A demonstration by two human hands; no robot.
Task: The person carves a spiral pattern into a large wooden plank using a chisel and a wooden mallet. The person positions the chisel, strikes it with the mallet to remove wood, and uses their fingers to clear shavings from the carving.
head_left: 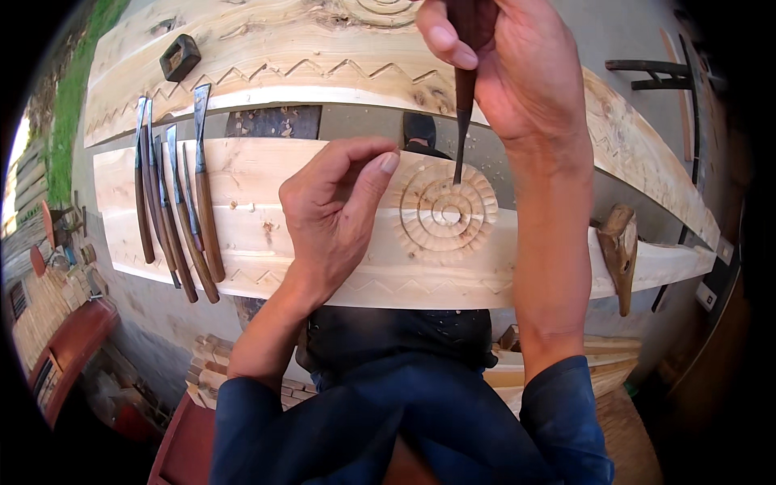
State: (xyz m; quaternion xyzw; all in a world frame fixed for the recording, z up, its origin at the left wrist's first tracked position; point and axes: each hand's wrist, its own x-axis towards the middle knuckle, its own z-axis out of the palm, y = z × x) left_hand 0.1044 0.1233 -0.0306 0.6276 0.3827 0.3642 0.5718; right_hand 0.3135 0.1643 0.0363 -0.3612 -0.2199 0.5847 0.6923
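Right hand [529,89]: grips the chisel [465,90] with closed fingers, up over the carved wheel [449,213].
Carved wheel: sits on the near board [255,182], just right of the left hand [333,202], below the chisel.
Left hand: curls its fingers in, thumb close to the pointing finger; cannot tell if holding anything, or if touching the near board.
Row of tools [208,218]: lies across the left part of the near board, blades pointing away and reaching over the gap.
Far board [267,52]: lies past the near board, with a zigzag line cut in it; carries a black block [191,58].
Brown wooden tool [621,255]: lies at the near board's right part, past the right arm [554,242].
In the way: right arm, covering a strip of the near board.
Cut off: top of the chisel; also a second carved round [381,10] on the far board.
Hard to see: whether the chisel's tip touches the carved wheel.
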